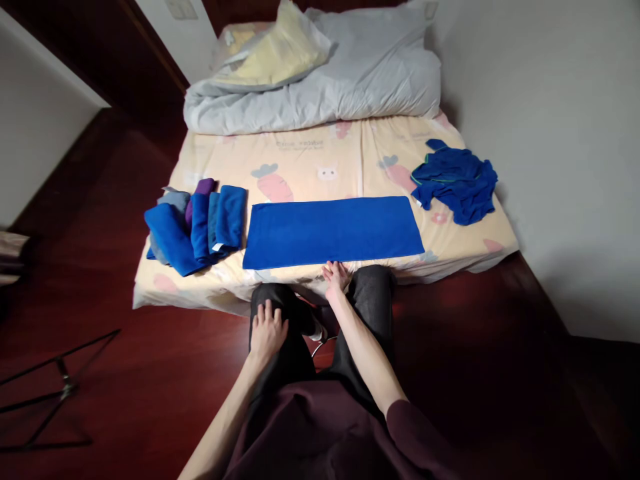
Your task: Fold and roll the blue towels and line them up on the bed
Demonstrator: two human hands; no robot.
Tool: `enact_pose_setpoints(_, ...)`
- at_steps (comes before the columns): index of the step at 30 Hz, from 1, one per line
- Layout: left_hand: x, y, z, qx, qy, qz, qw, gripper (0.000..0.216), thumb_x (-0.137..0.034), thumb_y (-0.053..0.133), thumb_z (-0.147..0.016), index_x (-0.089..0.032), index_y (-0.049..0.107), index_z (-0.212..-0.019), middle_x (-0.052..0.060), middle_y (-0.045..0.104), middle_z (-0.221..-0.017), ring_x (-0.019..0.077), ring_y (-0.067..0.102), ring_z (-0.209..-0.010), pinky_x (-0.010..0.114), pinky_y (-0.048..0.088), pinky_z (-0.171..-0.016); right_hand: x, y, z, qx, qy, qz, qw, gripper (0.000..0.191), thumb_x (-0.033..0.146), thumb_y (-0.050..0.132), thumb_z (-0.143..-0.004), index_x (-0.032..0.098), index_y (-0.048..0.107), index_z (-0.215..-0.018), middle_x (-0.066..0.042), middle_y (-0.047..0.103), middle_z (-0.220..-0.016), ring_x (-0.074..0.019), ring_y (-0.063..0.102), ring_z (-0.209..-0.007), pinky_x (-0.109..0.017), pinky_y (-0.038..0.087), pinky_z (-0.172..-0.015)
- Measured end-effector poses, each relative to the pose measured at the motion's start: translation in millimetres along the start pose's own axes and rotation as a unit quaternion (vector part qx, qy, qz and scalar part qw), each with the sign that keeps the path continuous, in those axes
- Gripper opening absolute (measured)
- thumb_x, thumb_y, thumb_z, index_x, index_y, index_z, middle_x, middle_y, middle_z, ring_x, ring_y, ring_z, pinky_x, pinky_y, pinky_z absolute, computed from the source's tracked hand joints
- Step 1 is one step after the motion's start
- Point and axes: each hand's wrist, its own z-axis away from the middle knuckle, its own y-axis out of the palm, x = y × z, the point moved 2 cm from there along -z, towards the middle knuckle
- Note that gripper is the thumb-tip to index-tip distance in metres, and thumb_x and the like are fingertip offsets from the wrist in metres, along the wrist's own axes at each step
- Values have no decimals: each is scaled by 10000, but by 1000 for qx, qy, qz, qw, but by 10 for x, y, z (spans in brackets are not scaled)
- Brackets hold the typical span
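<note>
One blue towel [333,232] lying flat, near edge of bed [325,150]. Right hand [335,279] at towel's near edge, fingers close together, can't tell if gripping. Left hand [270,328] on thigh [273,293], fingers spread, nothing held. Folded towels [173,237] left, crumpled blue garment [457,183] right, gray quilt [365,87] behind.

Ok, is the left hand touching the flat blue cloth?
Apart. The head view shows the left hand on the left knee, with bedsheet visible between it and the flat blue cloth.
</note>
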Motion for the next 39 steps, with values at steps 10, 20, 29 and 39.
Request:
enact_pose_setpoints(10, -1336, -713, 395, 234, 488, 179, 822, 322, -359, 495, -1108, -206, 777, -1082, 127, 801, -1119, 276, 753, -1111, 424, 558, -1100, -51, -2, -52, -16, -34, 22, 999, 277, 289, 642, -1044, 172, 619, -1294, -68, 853, -930, -149, 771, -623, -279, 650, -730)
enact_pose_setpoints(20, -1344, -1745, -3210, 35, 263, 155, 952, 440, -116, 471, -974, -146, 785, -1282, 118, 798, -1272, 245, 744, -1205, 360, 537, -1127, -114, 71, -79, -70, 0, 30, 997, 323, 337, 645, -1023, 195, 607, -1311, -91, 858, -1067, -153, 791, -684, -281, 658, -762)
enact_pose_setpoints(29, -1504, -1532, -4517, 15, 166, 61, 984, 417, -217, 572, -947, -157, 772, -1308, 166, 749, -1257, 326, 698, -1219, 443, 556, -1099, -58, 108, -72, -81, 44, -4, 996, 250, 392, 647, -1047, 200, 614, -1204, -142, 837, -1218, -185, 828, -862, -363, 677, -918)
enact_pose_setpoints(39, -1612, -1545, -4591, 38, 136, 100, 985, 317, -288, 644, -975, -168, 784, -1233, 158, 713, -1274, 330, 662, -1232, 433, 539, -1096, -102, 55, -33, -89, 53, 14, 994, 319, 446, 673, -1030, 216, 602, -1239, -123, 843, -1153, -201, 834, -888, -397, 678, -941)
